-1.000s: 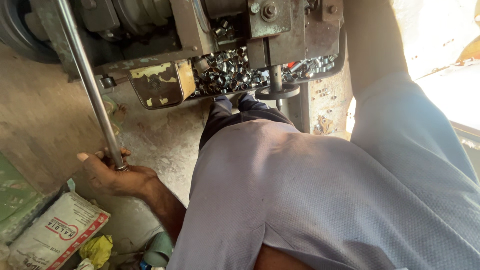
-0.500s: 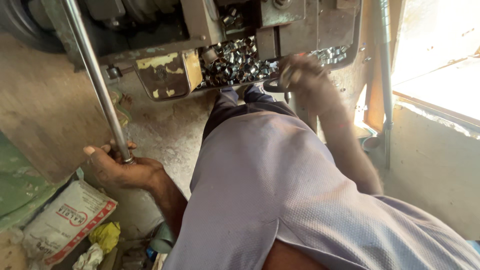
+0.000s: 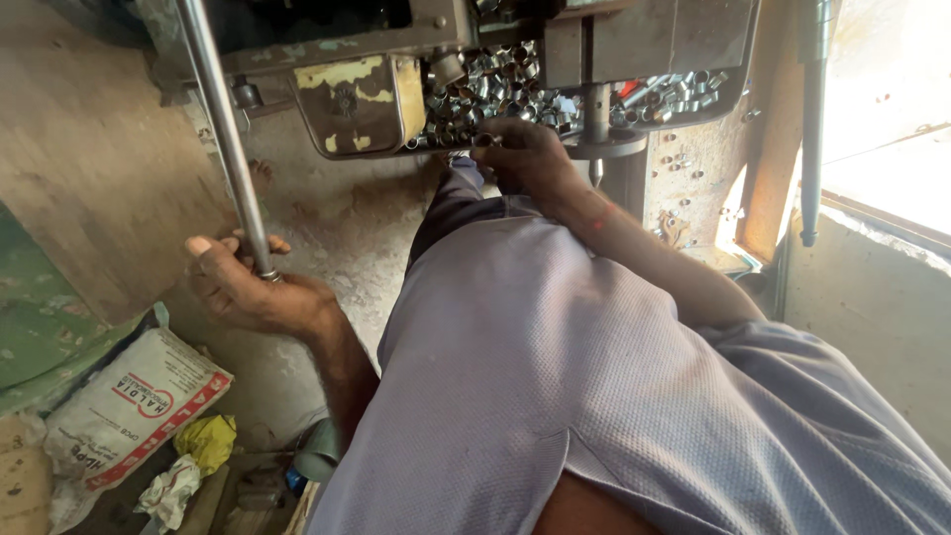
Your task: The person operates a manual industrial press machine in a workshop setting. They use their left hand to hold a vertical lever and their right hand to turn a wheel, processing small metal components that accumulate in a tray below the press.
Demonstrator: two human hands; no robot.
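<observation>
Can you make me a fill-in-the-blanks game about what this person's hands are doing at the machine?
1. The left hand is wrapped around a long metal ____.
2. The right hand reaches into a tray full of small shiny metal ____.
3. The white sack lies on the floor below the ____ hand.

Missing words: lever; rings; left

metal rings [image 3: 495, 89] lie in the machine tray [image 3: 634, 119]; a lever [image 3: 223, 129] stands left, a sack [image 3: 129, 406] below it.
</observation>
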